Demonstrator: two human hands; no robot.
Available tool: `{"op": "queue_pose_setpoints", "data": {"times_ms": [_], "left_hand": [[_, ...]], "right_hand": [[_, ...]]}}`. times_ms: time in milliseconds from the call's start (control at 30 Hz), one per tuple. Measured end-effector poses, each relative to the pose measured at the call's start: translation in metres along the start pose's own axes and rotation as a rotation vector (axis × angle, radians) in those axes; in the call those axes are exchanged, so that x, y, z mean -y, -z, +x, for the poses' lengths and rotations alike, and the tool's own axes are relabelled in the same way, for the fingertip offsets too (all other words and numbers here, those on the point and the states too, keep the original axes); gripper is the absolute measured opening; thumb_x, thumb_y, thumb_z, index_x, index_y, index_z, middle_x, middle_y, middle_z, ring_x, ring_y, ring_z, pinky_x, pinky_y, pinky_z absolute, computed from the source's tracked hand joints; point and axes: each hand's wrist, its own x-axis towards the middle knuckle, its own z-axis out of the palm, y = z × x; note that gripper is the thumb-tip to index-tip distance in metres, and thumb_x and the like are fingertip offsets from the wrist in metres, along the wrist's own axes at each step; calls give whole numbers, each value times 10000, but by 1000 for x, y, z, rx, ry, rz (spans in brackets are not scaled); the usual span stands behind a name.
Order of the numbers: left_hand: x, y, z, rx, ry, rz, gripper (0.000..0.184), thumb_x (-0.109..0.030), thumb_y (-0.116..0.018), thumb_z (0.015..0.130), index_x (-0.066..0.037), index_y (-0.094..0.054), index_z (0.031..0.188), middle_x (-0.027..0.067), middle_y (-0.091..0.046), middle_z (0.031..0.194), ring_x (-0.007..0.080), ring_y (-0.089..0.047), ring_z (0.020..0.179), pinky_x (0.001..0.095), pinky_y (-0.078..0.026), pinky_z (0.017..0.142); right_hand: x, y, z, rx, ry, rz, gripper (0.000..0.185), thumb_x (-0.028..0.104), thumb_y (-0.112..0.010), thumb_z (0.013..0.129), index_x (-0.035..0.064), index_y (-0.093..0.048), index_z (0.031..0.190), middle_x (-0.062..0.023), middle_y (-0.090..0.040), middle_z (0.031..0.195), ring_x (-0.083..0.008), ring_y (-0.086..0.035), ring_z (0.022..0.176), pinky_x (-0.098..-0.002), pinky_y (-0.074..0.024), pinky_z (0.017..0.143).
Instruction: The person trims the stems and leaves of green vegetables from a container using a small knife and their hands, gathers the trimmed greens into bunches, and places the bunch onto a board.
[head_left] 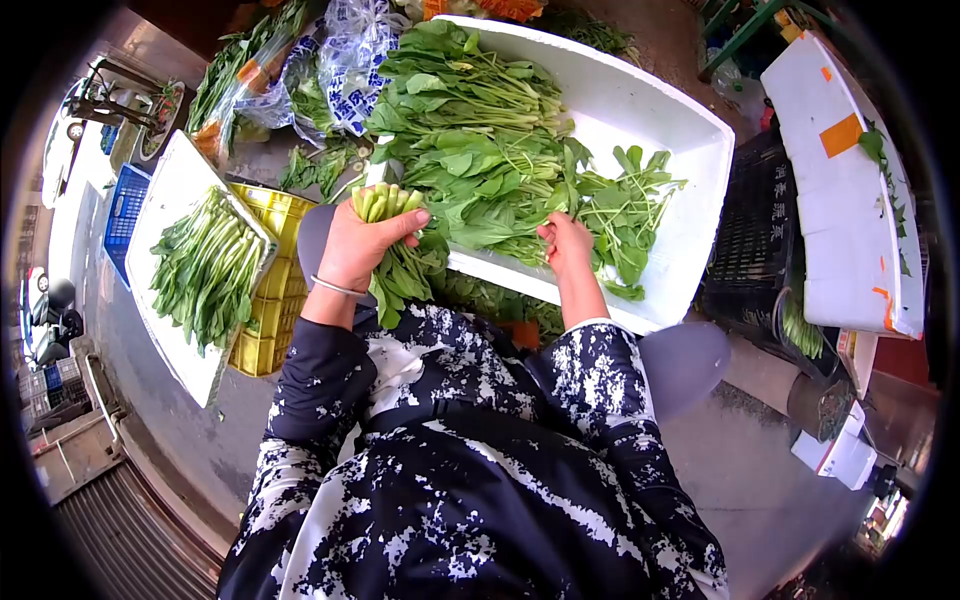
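Note:
My left hand [372, 243] is wrapped around a bunch of leafy greens [408, 270], its pale cut stems pointing up past the thumb and its leaves hanging below. My right hand [568, 243] is closed in a pinch over the white foam box [648, 100], at a stalk of leafy greens [572, 185]. The fingertips partly hide where it is gripped. Inside the box a large pile of leafy greens [470, 150] fills the left and middle, and a smaller loose heap [630, 220] lies to the right of my right hand.
At the left, a white foam lid [165, 300] carries bunched greens [205, 270] beside yellow crates [275, 310] and a blue crate [125, 215]. Plastic bags [350, 65] lie behind. On the right stand a black crate [750, 240] and another white foam piece [850, 200].

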Motion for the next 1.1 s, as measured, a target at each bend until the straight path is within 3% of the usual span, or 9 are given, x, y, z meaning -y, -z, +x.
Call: {"op": "queue_pose_setpoints", "data": {"times_ms": [67,233,300,367,400,533,567,700,1100], "left_hand": [[1,-2,5,17,19,32,212,2,-698,698,-1,-568,865,35,-589,726,109,-550,572,218,-454,524],[-11,-35,20,361,-15,503,211,-36,-714,689,5,-570,838,36,-614,777,99,-571,640,208,-471,575],[5,-55,35,407,-248,850,247,-135,-745,660,-7,-606,818,42,-625,744,106,-581,679,256,-473,632],[12,-84,41,401,-315,917,301,-167,-756,637,-10,-614,850,48,-632,746,108,-577,673,272,-471,651],[23,-94,46,401,-333,868,306,-168,-757,632,-10,-616,853,52,-635,748,105,-575,676,268,-470,651],[49,-113,55,522,-171,478,312,-67,-749,643,-1,-603,910,47,-645,830,91,-578,732,244,-474,692],[58,-114,59,561,-74,261,323,-25,-746,645,2,-595,928,40,-642,853,91,-579,750,239,-476,709],[33,-113,45,598,85,56,347,24,-743,637,-11,-587,946,32,-632,894,98,-580,785,234,-476,730],[30,-98,56,588,105,8,328,31,-677,706,-2,-580,1018,43,-625,898,120,-597,807,241,-494,751]], "right_hand": [[1,15,-15,0,66,16,121,106,-616,746,70,-525,816,-17,-553,668,-100,-578,553,-200,-258,331],[11,45,-48,102,297,-31,118,127,-636,750,80,-551,818,-12,-572,684,-56,-553,560,-181,-253,336],[17,47,-63,142,283,-47,143,134,-638,768,78,-541,857,-30,-580,733,-59,-529,533,-174,-279,340],[25,44,-82,212,349,-81,161,128,-644,765,52,-548,869,-68,-602,696,-41,-433,407,-169,-253,318],[27,46,-85,260,356,-68,185,85,-668,756,3,-580,896,-45,-608,738,-86,-576,610,-172,-365,422],[35,45,-103,307,428,-48,137,44,-638,782,-35,-593,885,-62,-616,768,-118,-584,643,-221,-467,591],[39,44,-108,299,425,-43,137,44,-638,782,-35,-593,885,-62,-616,768,-118,-584,643,-221,-467,591],[43,45,-112,404,469,-91,141,72,-622,806,-45,-592,877,-71,-615,770,-114,-582,650,-218,-473,595],[60,22,-107,476,625,-111,233,73,-635,791,-59,-583,976,-69,-621,737,-89,-570,600,-192,-468,527]]}}
